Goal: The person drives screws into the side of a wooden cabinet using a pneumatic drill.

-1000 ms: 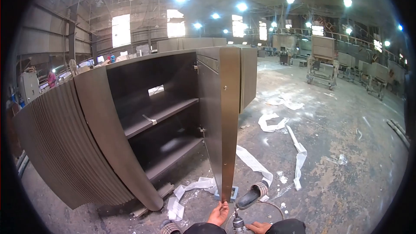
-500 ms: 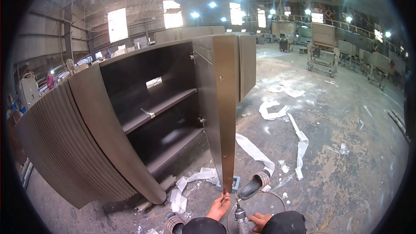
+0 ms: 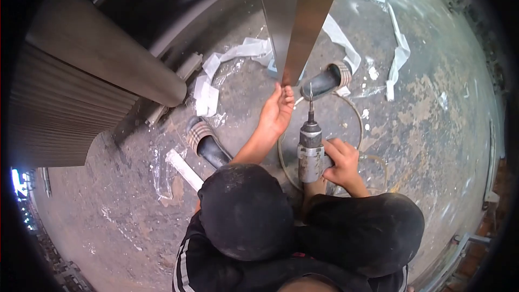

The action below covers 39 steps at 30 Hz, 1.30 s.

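My left hand point(image 3: 277, 110) is at the lower end of the brown cabinet door point(image 3: 305, 27), its fingers curled against the door's bottom corner. Whatever those fingers may pinch is too small to make out. In my right hand point(image 3: 343, 163) is a worn grey power drill point(image 3: 311, 154), its long thin bit pointing up and away from me. The bit tip stands just right of the door's lower end, apart from it. Behind the door's bottom, a small blue object point(image 3: 272, 66) is partly hidden. The fluted cabinet front point(image 3: 59, 113) curves off to the left.
Two slippers with checked straps lie on the concrete floor, one near the door point(image 3: 327, 81), one left of my arm point(image 3: 208, 143). A hose point(image 3: 361, 122) loops around the drill. White wrapping strips point(image 3: 399, 54) and plastic scraps are scattered about. Wooden blocks point(image 3: 186, 68) lie beneath the cabinet.
My view has tilted down sharply, so the workshop background is gone and my knees show. My left hand stays at the door's lower end; the drill is now seen in full in my right hand.
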### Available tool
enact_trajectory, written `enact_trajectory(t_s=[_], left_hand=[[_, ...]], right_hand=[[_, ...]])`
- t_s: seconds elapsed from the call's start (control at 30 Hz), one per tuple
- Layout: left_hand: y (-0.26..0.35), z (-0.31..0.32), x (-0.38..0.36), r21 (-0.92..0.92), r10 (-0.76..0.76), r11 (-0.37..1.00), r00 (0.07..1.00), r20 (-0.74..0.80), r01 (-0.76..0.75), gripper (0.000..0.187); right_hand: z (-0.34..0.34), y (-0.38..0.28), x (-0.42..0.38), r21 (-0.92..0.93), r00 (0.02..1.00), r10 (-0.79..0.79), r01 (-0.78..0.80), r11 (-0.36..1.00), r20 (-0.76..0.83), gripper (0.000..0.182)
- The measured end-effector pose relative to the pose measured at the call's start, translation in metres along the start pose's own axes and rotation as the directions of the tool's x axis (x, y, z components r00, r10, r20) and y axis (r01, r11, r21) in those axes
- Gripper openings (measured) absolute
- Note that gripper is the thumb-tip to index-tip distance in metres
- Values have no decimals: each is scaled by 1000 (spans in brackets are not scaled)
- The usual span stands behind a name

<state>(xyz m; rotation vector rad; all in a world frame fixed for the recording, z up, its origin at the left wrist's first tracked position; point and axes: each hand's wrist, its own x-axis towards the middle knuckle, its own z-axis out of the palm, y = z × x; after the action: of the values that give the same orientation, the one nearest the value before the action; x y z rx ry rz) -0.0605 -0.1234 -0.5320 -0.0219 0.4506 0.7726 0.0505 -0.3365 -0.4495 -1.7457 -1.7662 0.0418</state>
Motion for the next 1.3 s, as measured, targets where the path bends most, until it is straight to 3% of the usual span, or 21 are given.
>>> enact_trajectory(t_s=[0.33,0.43,0.73,0.83,0.93,1.03,1.3], left_hand=[[-14,0,-3,-15,109,994,993,49,-109,23],[-15,19,-11,35,140,990,982,-128,-137,22],[-17,7,-6,156,203,970,972,-116,-184,20],[-16,-1,0,298,193,942,975,-109,-153,37],[-16,1,-3,332,199,931,974,-108,-153,39],[-16,11,-12,225,221,955,970,-101,-194,21],[-17,3,-7,163,178,973,982,-61,-166,25]], right_hand=[[-4,0,14,28,997,2,-5,1000,75,61],[-5,0,16,12,993,-1,0,1000,118,62],[-3,-1,20,5,983,22,-24,1000,180,65],[-4,-3,23,4,980,31,-33,999,195,65],[-3,-4,24,15,978,47,-51,999,204,64],[-4,-4,25,35,974,61,-71,997,219,63],[-6,-3,28,61,970,78,-95,994,230,62]])
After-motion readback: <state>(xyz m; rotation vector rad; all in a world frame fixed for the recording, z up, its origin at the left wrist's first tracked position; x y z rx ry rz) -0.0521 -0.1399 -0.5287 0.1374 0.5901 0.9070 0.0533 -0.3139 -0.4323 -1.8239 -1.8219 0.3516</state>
